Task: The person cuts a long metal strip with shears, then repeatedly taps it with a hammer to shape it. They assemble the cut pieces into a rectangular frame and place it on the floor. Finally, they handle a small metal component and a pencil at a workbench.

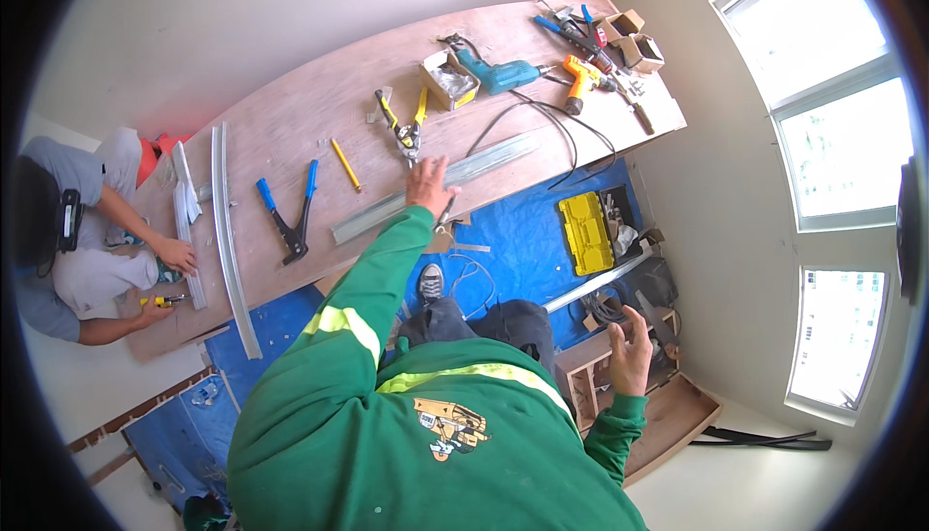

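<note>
My left hand (427, 185) reaches over the workbench with its fingers stretched out, above a metal channel (387, 212) lying along the near edge. Just beyond the fingertips lie yellow-and-black tin snips (402, 129) with their handles apart. A thin dark object (445, 212) shows by the thumb; I cannot tell what it is or whether the hand touches it. My right hand (631, 349) hangs in the air at my right side, fingers loosely bent and apart, with nothing in it. Left of the snips are a yellow pencil-like stick (345, 165) and a blue-handled hand riveter (291, 216).
At left, a co-worker's hand (177, 255) rests on a metal strip; the other (153, 312) holds a yellow-handled tool. A long metal channel (228, 231) crosses the bench. Drills (503, 76), a cardboard box (450, 81) and cords lie farther right. A yellow case (585, 233) lies on blue sheeting.
</note>
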